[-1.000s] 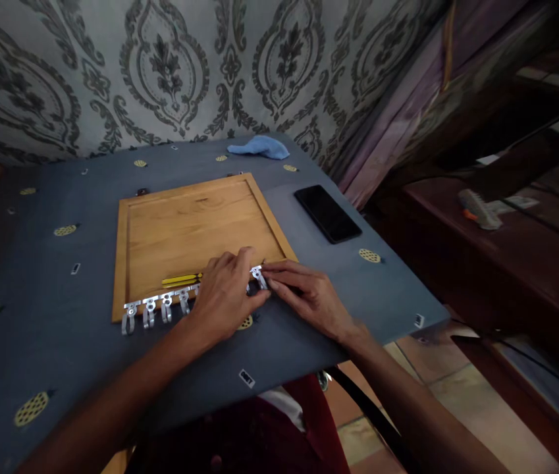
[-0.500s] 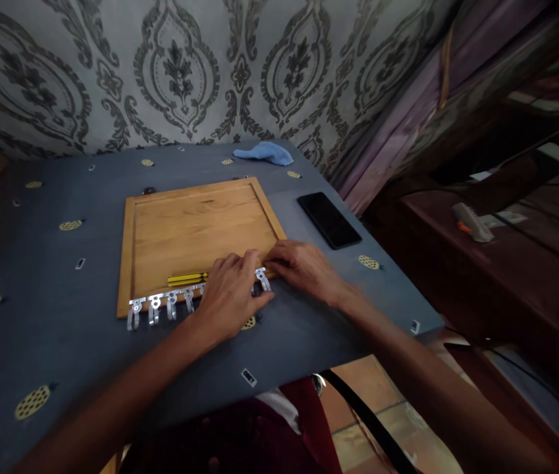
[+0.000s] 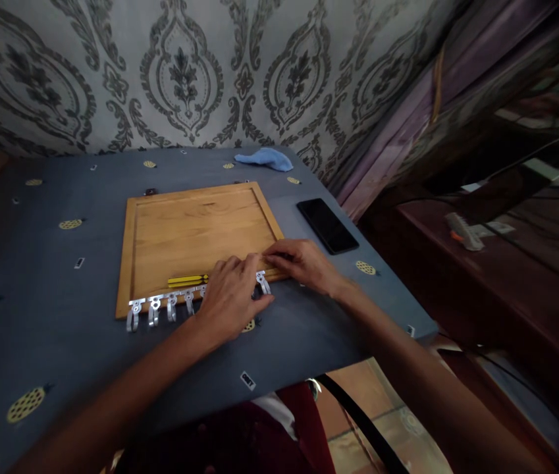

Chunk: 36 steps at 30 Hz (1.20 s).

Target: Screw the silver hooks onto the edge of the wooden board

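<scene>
A silver hook rail with several hooks lies along the near edge of a wooden board. My left hand lies over the rail's right part, fingers on top and thumb at the near side, just below the last hook. My right hand rests at the board's near right corner. Its fingertips are pressed together on the rim beside that hook, and what they hold is hidden. A yellow tool lies on the board just left of my left hand.
The table wears a blue cloth with yellow dots and ends close on the right. A black phone lies right of the board and a blue rag lies by the patterned wall. Dark wooden furniture stands to the right.
My right hand has moved up from the rail's right end to the board's near right corner. My left hand has stayed on the rail. The view has shifted slightly.
</scene>
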Available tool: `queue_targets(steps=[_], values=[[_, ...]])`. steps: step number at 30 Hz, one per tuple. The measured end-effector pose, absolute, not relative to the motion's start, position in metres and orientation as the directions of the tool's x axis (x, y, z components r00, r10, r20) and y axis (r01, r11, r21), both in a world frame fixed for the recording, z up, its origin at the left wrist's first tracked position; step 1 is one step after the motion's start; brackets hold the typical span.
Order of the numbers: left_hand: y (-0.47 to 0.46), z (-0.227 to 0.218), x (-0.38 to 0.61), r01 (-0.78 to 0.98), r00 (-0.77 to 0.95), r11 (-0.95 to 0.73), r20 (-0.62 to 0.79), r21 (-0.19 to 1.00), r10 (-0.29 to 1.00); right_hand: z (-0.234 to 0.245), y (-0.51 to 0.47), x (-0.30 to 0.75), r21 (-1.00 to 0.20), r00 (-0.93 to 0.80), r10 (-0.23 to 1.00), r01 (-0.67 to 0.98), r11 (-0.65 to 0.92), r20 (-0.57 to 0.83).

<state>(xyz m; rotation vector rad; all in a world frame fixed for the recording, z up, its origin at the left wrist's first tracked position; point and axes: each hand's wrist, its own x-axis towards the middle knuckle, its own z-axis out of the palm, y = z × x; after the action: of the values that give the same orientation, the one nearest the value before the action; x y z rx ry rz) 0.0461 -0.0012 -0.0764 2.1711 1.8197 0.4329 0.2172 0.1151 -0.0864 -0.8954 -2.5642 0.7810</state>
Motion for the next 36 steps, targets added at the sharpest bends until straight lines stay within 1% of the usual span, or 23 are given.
queue_targets(steps=[4,7,11,17,21,24,28,32,36], values=[[-0.001,-0.075,0.046,0.906,0.160,-0.167,0.050,0.389,0.986,-0.086,0.117,0.223,-0.605,-0.785,0.604,0.417,0.679,0.136],[-0.001,-0.076,0.046,0.904,0.161,-0.172,0.063,0.391,0.985,-0.086,0.117,0.224,-0.573,-0.820,0.558,0.397,0.717,0.130],[-0.001,-0.076,0.046,0.904,0.160,-0.173,0.065,0.390,0.985,-0.086,0.119,0.222,-0.493,-0.858,0.501,0.391,0.777,0.110],[-0.001,-0.076,0.046,0.905,0.157,-0.171,0.069,0.389,0.985,-0.085,0.124,0.217,-0.305,-0.898,0.438,0.409,0.860,0.032],[-0.002,-0.076,0.045,0.895,0.167,-0.182,0.074,0.407,0.983,-0.084,0.126,0.214,-0.256,-0.901,0.434,0.416,0.873,0.017],[-0.002,-0.076,0.045,0.896,0.169,-0.184,0.073,0.405,0.983,-0.081,0.127,0.212,-0.249,-0.901,0.435,0.420,0.873,0.004],[-0.002,-0.077,0.045,0.896,0.173,-0.187,0.073,0.402,0.982,-0.078,0.128,0.212,-0.304,-0.901,0.434,0.417,0.857,-0.010],[-0.002,-0.076,0.045,0.898,0.177,-0.188,0.064,0.398,0.982,-0.076,0.128,0.212,-0.347,-0.869,0.493,0.473,0.810,-0.032],[-0.003,-0.077,0.044,0.896,0.179,-0.194,0.076,0.399,0.981,-0.076,0.127,0.209,-0.343,-0.850,0.525,0.508,0.790,-0.047]])
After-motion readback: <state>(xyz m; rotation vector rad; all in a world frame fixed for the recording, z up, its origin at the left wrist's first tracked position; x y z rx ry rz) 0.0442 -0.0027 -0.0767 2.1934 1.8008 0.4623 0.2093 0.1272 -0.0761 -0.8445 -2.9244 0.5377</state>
